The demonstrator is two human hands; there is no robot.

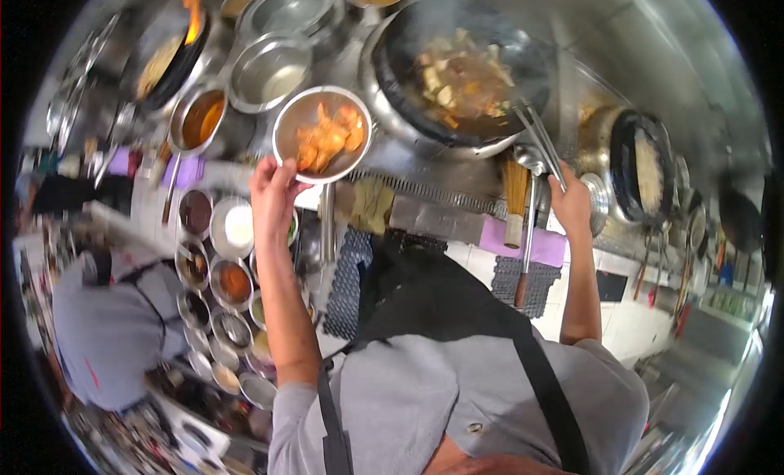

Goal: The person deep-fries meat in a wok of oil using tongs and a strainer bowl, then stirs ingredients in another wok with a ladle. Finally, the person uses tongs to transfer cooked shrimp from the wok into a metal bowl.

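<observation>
My left hand (276, 185) grips the near rim of a round metal bowl (287, 130), with the thumb over its edge. Orange cooked pieces that look like shrimp (330, 137) lie in it. To the right of the bowl sits a black wok (404, 54) holding chopped food (461, 79) in brownish liquid. My right hand (570, 199) is closed round metal tongs (541, 138), whose tips reach the wok's right edge. Just left of that hand are a bamboo brush (514, 189) and a long-handled ladle (532, 205).
A second wok (649, 169) with pale contents stands at the right. Flames (193, 13) rise by a pan (174, 79) at the far left. A pot of orange liquid (202, 120) and a metal basin (269, 71) stand nearer. A person (114, 328) bends beside several seasoning bowls (232, 283).
</observation>
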